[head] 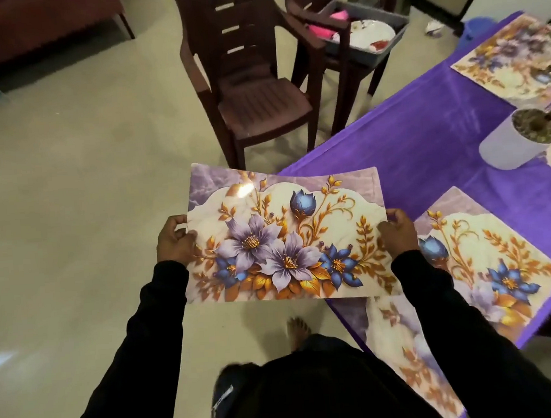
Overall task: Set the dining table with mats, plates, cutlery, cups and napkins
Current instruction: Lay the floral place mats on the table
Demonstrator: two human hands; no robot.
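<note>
A person holds a floral mat (286,237) level in the air, mostly over the floor, beside the table (426,139). The left hand (174,243) and right hand (398,233) pinch its short edges, thumbs on top. It looks thin, light and bendy, probably glossy and slippery; holding both ends should stop sagging.

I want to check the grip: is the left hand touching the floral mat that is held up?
Touching. Head view: left hand pinches the held mat edge.
</note>
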